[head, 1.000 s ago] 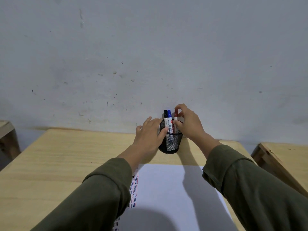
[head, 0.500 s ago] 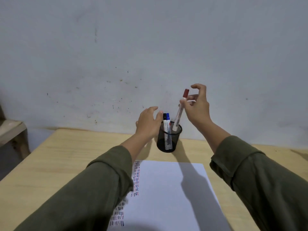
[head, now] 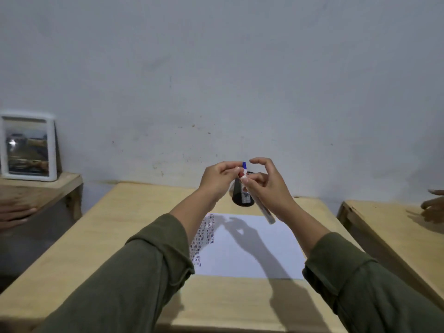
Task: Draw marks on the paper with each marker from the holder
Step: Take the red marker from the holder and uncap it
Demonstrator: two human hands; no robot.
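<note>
My right hand (head: 266, 186) grips the barrel of the red marker (head: 263, 210), which slants down to the right above the paper. My left hand (head: 217, 180) pinches the marker's red cap end (head: 240, 174). Both hands hover in front of the black mesh holder (head: 241, 199), which stands on the wooden table (head: 101, 236) beyond the paper and is partly hidden. A blue marker cap (head: 244, 164) sticks up from the holder. The white paper (head: 252, 251) lies flat, with columns of short dashes (head: 204, 236) along its left edge.
A framed picture (head: 28, 147) stands on a low side table (head: 40, 188) at the left, with another person's hand (head: 14, 212) near it. A second wooden table (head: 394, 227) is at the right, with another hand (head: 433, 207) on it. The wall rises close behind.
My right hand lifted the red marker out of the holder and brought it toward me. My left hand left the holder and closed on the marker's cap end.
</note>
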